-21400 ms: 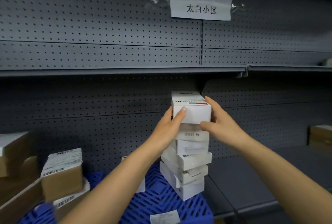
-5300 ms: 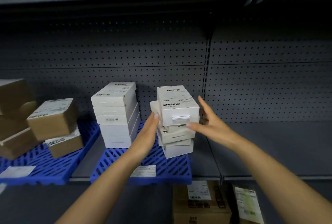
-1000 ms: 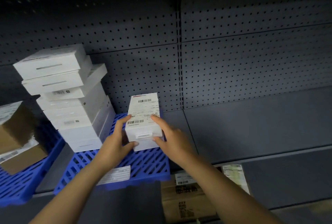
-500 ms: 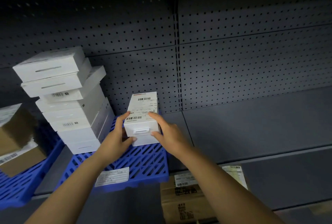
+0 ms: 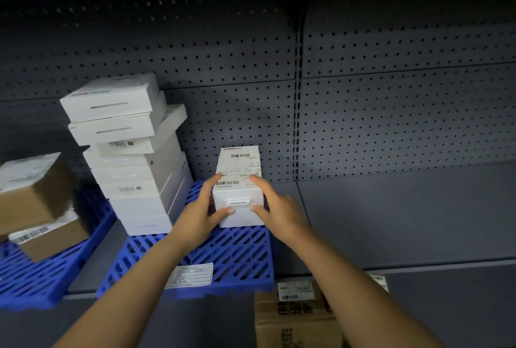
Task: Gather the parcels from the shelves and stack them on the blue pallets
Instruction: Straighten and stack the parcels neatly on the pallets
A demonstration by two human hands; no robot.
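Observation:
A white labelled parcel (image 5: pixel 239 177) sits on top of another white box (image 5: pixel 242 217) on the blue pallet (image 5: pixel 231 252) at the shelf's middle. My left hand (image 5: pixel 199 215) grips the top parcel's left side and my right hand (image 5: pixel 275 208) grips its right side, thumbs on the front face. Left of it on the same pallet stands a tall, slightly uneven stack of several white parcels (image 5: pixel 131 157).
A second blue pallet (image 5: pixel 33 278) at the far left carries brown cardboard parcels (image 5: pixel 36 197). Grey shelf surface (image 5: pixel 405 213) stretches to the right, backed by perforated panel. A brown carton (image 5: pixel 296 317) stands on the level below the pallet. A paper label (image 5: pixel 191 275) lies on the pallet's front.
Both hands stay on the top white parcel of the short pile; it has shifted slightly up in view. The tall stack on the left has not moved.

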